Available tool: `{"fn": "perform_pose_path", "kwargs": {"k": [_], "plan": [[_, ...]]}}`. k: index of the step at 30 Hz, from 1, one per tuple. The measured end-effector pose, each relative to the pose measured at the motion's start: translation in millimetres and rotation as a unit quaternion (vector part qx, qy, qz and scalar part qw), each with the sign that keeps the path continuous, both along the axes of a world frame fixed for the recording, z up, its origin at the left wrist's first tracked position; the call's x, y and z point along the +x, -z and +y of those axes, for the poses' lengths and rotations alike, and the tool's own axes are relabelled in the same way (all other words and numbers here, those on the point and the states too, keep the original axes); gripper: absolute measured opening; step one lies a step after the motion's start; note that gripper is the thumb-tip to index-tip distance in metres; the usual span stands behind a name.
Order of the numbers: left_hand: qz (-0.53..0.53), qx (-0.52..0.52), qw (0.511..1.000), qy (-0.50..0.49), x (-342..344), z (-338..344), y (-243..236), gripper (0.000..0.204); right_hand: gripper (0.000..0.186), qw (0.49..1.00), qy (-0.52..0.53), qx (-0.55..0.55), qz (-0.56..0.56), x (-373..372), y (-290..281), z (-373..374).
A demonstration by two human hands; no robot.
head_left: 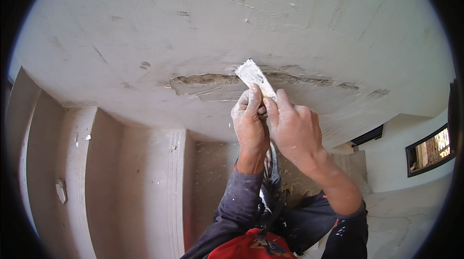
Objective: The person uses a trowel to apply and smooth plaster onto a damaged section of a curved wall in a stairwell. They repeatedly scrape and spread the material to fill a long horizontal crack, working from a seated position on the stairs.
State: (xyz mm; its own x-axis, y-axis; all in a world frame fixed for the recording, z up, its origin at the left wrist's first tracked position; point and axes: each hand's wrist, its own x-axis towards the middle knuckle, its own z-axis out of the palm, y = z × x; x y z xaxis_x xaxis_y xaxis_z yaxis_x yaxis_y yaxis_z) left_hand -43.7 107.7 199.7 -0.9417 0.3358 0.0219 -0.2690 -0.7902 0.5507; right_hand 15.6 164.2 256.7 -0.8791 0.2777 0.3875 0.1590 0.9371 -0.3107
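A putty knife, its flat blade smeared with white filler, is held up before the wall. My right hand is closed around its lower end, thumb near the blade. My left hand is closed too, thumb and fingertips pinching the blade's lower left side. Both hands are dusted white. The handle is hidden by my fingers. Behind the blade, a long rough gouge with brown patches runs across the pale plastered wall. Whether the blade touches the wall I cannot tell.
Concrete steps rise at the left, with a white chip on one. Speckled floor lies below my hands. A dark-framed window and a dark slatted vent are at the right.
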Motion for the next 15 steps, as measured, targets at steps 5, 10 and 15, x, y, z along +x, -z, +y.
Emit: {"fn": "perform_pose_path", "kwargs": {"k": [5,10,15], "plan": [[-0.025,-0.025,0.998,0.049,8,1,2,0.022,0.023,0.997,-0.03,-0.067,-0.022,10,-8,11],[-0.034,-0.015,0.999,0.035,8,4,-2,0.024,0.023,0.998,-0.01,-0.053,-0.023,7,-8,8],[-0.038,0.005,0.999,0.036,6,3,-7,0.025,0.023,0.999,0.008,-0.023,-0.032,6,-13,1]]}}
